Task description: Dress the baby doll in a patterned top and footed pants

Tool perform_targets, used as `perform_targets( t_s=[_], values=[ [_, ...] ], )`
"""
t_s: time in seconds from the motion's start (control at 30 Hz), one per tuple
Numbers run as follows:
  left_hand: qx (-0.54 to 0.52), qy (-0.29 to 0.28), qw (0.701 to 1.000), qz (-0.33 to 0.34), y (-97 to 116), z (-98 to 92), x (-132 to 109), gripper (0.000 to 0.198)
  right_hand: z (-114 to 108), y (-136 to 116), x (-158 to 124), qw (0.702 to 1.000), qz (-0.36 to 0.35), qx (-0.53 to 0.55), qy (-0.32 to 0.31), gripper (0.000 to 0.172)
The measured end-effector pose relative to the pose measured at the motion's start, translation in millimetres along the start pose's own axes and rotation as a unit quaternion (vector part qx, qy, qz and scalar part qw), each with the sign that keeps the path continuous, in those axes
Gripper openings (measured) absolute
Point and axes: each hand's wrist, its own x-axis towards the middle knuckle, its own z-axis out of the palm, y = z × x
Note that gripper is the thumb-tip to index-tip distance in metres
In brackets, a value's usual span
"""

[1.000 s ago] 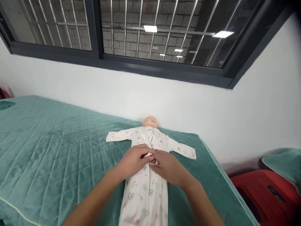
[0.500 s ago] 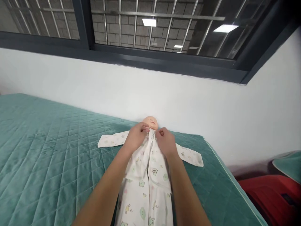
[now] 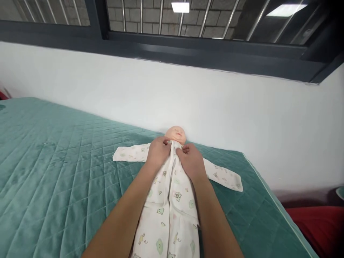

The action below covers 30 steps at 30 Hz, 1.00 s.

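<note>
A baby doll (image 3: 176,134) lies on its back with its head by the wall, dressed in white baby clothes (image 3: 177,195) printed with small green animals. Both sleeves stretch out sideways. The front opening runs down the middle, its edges close together at the neck and slightly parted below. My left hand (image 3: 159,152) pinches the cloth on the left side of the collar. On the right side of the opening, just under the doll's chin, my right hand (image 3: 190,159) grips the other edge between thumb and fingers. Any fastener there is too small to make out.
The doll lies on a green quilted bed cover (image 3: 67,172). A white wall (image 3: 120,89) rises right behind its head, with a dark window frame (image 3: 166,53) above. Past the bed's right edge lies something red (image 3: 317,225).
The view has tilted down and come a little closer. My hands stay at the collar; the right thumb and fingers have shifted slightly inward onto the cloth edge.
</note>
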Motion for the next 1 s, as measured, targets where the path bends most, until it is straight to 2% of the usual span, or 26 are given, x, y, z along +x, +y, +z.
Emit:
perform_targets(
  t_s=[0.1,0.23,0.37,0.53,0.73,1.0],
  values=[
    [0.003,-0.025,1.0,0.009,1.2,0.3,0.0,0.024,0.8,1.6,0.9,1.0,-0.008,0.009,0.012,0.016],
    [0.019,-0.053,0.998,0.023,2.6,1.1,-1.3,0.026,-0.9,8.2,6.0,0.998,-0.003,0.062,0.008,0.017],
    [0.04,-0.048,0.998,0.033,2.0,3.0,-1.4,0.017,-3.1,14.7,14.5,0.988,0.002,0.152,-0.021,0.021],
    [0.019,-0.038,0.998,0.045,-0.3,3.9,-0.4,0.015,-2.1,11.9,17.8,0.963,0.019,0.261,-0.055,0.021],
    [-0.025,-0.025,0.999,0.041,-0.3,3.0,-0.3,0.012,-1.4,3.0,11.4,0.978,-0.026,0.205,-0.037,0.021],
    [-0.073,-0.032,0.995,0.065,0.5,2.0,-2.0,0.013,-3.1,6.5,11.6,0.979,-0.038,0.18,-0.087,0.025]
  ],
)
